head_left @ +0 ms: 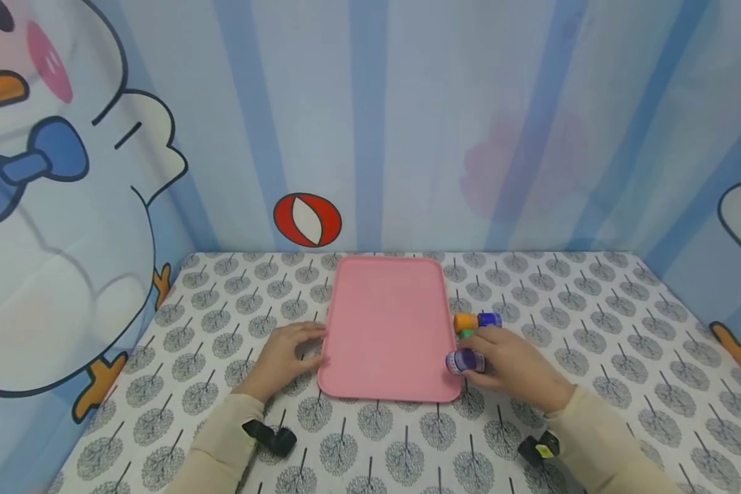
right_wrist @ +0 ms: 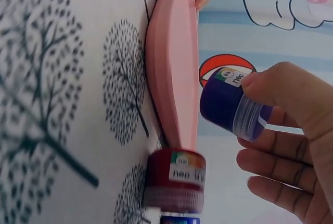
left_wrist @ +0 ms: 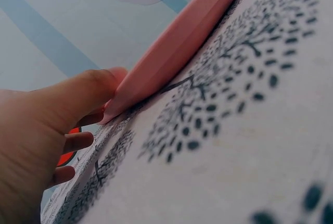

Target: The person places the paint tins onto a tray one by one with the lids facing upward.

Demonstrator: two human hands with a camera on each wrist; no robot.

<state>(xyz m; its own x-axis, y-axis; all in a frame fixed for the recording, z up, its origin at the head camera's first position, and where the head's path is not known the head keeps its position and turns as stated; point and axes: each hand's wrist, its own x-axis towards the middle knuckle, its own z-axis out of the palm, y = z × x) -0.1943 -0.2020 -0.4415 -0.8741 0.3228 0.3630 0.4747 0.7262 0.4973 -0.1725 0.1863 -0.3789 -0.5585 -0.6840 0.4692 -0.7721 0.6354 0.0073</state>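
From here I read "neo" on the white label [right_wrist: 237, 78] of the small round purple plastic jar [right_wrist: 221, 103]; rest covered. Small round red plastic jar [right_wrist: 165, 189]: "neo" too, following characters blurred.

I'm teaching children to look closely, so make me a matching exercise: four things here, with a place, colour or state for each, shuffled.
Things:
1. Left hand
2. Right hand
3. Tray
4. Red jar

Descriptions:
A. Pink, lying on the tree-print cloth
B. Holding a purple jar
C. Near the tray in the right wrist view, held by neither hand
D. Touching the tray's left edge

Right pairs: 1-D, 2-B, 3-A, 4-C
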